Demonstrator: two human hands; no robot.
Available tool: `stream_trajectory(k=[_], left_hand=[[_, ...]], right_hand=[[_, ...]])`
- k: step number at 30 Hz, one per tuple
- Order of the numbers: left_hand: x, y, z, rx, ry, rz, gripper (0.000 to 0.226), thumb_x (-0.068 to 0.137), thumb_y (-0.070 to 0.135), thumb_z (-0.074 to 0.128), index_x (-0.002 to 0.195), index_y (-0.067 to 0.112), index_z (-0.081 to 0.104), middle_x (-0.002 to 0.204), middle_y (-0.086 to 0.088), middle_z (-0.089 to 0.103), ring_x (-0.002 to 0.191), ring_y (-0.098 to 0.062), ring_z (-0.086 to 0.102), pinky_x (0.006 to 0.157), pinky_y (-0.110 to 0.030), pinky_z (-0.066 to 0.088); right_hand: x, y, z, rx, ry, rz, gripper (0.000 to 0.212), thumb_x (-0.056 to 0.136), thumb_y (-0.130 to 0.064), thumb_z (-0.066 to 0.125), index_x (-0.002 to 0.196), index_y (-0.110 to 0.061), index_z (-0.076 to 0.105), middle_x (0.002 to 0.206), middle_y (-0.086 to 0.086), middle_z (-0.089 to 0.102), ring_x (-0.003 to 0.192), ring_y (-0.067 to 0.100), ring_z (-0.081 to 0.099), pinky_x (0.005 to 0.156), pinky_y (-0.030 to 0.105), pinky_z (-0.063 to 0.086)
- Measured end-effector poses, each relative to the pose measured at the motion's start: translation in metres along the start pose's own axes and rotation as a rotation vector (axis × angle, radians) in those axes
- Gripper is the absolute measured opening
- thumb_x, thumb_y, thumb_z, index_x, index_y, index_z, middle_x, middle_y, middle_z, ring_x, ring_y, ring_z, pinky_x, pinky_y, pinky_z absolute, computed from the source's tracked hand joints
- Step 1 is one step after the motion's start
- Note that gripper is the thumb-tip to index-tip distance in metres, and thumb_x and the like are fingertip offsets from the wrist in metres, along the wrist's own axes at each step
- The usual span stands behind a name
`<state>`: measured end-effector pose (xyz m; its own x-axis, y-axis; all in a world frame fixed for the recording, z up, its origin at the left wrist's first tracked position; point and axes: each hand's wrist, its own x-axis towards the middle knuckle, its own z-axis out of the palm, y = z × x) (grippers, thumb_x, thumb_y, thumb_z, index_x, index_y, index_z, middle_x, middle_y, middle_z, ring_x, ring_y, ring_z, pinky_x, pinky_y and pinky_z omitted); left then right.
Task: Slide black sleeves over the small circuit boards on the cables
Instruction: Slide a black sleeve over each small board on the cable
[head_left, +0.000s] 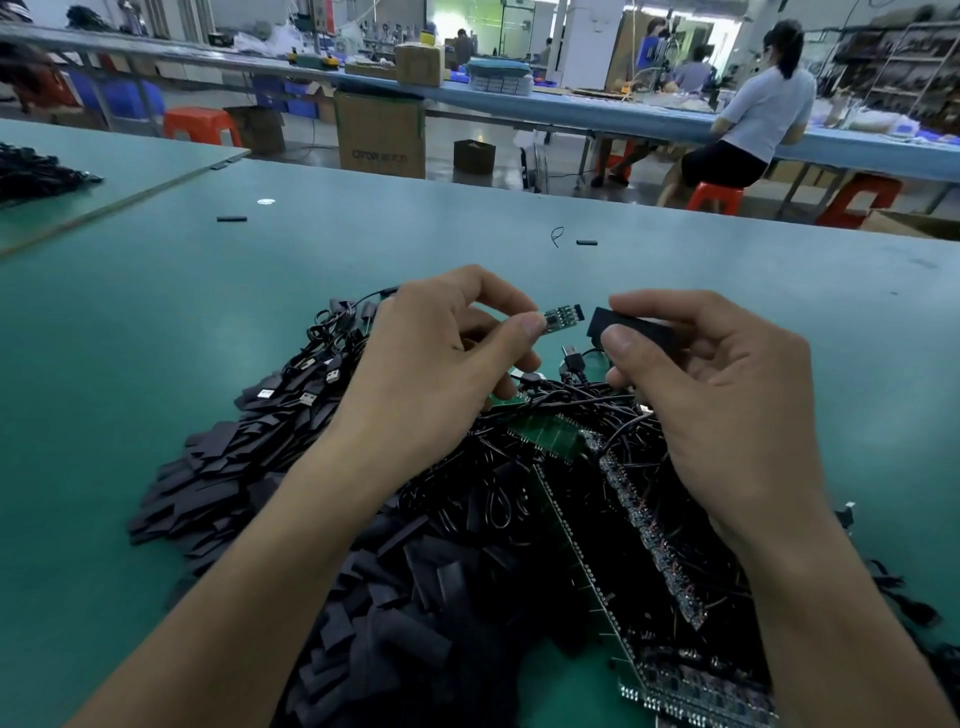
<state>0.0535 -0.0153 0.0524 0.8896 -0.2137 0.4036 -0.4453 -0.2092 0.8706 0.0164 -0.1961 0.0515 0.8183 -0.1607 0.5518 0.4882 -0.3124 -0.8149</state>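
Note:
My left hand (441, 358) pinches a small green circuit board (563, 316) between thumb and forefinger, its free end pointing right. My right hand (711, 384) pinches a flat black sleeve (631, 328), whose open end faces the board a short gap away. Both are held above a heap of black USB cables (545, 415). Flat black sleeves (218, 478) lie piled on the green table at the lower left and centre.
Strips of joined circuit boards (649, 519) lie among the cables at the lower right. Two loose black sleeves (231, 219) (586, 242) rest farther out on the green table (467, 223). A person sits on a red stool (714, 197) at a far bench.

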Motion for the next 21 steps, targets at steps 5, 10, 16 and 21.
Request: stream_trajectory(k=[5,10,16,21], left_hand=[[-0.001,0.0007,0.0008,-0.004,-0.003,0.002,0.003,0.094,0.024,0.068,0.092,0.024,0.066,0.074,0.007,0.076,0.056,-0.007,0.067,0.052,-0.016,0.05],[-0.0006,0.0011,0.001,0.007,-0.001,0.003,0.005,0.094,0.024,0.067,0.09,0.024,0.067,0.073,0.008,0.075,0.054,-0.007,0.066,0.05,-0.016,0.047],[-0.0011,0.0014,0.0019,0.033,-0.001,-0.002,0.008,0.094,0.025,0.067,0.087,0.023,0.068,0.072,0.009,0.075,0.052,-0.007,0.066,0.049,-0.013,0.045],[-0.0014,0.0018,0.0027,0.021,0.001,-0.008,0.008,0.094,0.023,0.067,0.086,0.021,0.069,0.071,0.007,0.075,0.051,-0.006,0.064,0.049,-0.011,0.043]], right_hand=[[-0.0006,0.002,-0.0013,-0.029,0.004,0.009,0.03,0.08,-0.014,0.082,0.095,-0.038,0.072,0.089,-0.02,0.075,0.081,0.007,0.074,0.076,0.019,0.058],[0.0004,0.0016,-0.0019,-0.092,0.026,-0.016,0.026,0.08,-0.021,0.082,0.093,-0.041,0.071,0.09,-0.02,0.075,0.082,0.008,0.074,0.079,0.029,0.06],[0.0006,0.0012,0.0007,-0.07,0.012,-0.026,0.021,0.081,-0.021,0.079,0.093,-0.036,0.071,0.084,-0.018,0.076,0.072,0.007,0.074,0.069,0.017,0.056],[0.0007,0.0031,0.0006,-0.046,0.027,-0.026,0.019,0.082,-0.018,0.079,0.092,-0.033,0.072,0.082,-0.015,0.076,0.07,0.008,0.074,0.066,0.015,0.055]])
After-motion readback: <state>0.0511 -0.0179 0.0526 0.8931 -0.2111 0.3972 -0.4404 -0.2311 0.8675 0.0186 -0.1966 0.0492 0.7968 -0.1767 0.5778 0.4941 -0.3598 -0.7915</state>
